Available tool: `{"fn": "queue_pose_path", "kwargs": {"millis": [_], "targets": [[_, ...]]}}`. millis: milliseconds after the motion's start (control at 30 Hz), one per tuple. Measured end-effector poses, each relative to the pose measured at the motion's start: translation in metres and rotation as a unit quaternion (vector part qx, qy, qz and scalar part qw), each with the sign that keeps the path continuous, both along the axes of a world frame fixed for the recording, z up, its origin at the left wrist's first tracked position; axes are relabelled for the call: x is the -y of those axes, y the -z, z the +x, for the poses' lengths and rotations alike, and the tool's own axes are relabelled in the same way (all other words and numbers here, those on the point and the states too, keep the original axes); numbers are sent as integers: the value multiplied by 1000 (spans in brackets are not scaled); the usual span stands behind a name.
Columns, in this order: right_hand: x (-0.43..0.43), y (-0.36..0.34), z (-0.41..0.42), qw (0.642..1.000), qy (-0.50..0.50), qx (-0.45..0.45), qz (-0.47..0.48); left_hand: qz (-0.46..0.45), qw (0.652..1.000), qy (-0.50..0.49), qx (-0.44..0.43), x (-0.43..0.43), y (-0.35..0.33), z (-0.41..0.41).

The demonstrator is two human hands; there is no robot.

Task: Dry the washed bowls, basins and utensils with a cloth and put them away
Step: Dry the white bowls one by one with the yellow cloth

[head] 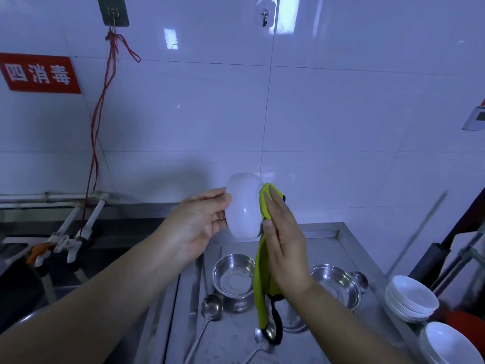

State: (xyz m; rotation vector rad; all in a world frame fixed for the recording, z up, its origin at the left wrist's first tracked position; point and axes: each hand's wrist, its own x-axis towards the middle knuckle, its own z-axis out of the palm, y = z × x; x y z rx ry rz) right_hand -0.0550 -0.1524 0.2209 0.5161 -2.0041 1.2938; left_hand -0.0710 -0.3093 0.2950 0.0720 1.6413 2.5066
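Steel counter: left basin, right basin upright, ladle beside left basin, stacked white bowls at right edge.

Both hands are raised at mid-scene, facing each other across one bowl.

The bare left forearm comes up from the near left, and the left hand grips the white bowl from the left, thumb on top and fingers curled at its side. The right forearm rises from the near right. The right hand shows its back, fingers straight and together pointing up, flattening the yellow-green cloth against the bowl's right side, thumb lying over the cloth.
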Motion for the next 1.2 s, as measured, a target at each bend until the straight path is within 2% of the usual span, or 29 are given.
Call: {"fn": "queue_pose_path", "kwargs": {"millis": [167,300,367,433,600,733,800,900,1000,1100,1200], "targets": [[-23,15,-1,991,8,-36,127,14,1000,27,-2,7,-2,0],[-20,-4,-10,997,1,12,70,-5,1000,26,8,-3,-1,4],[-15,-16,-8,999,12,-13,40,-9,1000,0,14,-11,-1,7],[-4,-24,-5,998,22,-43,47,5,999,-29,17,-20,-3,10],[17,-5,-5,980,69,-105,153,51,996,-26,62,-38,-9,6],[-8,25,-7,958,93,-185,199,136,984,-14,115,-36,-11,7],[-16,28,-6,960,80,-191,188,157,979,-9,126,-35,-11,8],[-8,12,-6,973,76,-153,156,170,977,-7,131,-38,-6,11],[4,-5,-9,969,93,-152,174,150,981,-11,124,-43,-6,16],[0,1,-12,966,76,-164,186,182,973,-18,143,-39,-6,13],[-8,12,-7,986,60,-122,95,216,966,-3,143,-32,-7,14]]}}
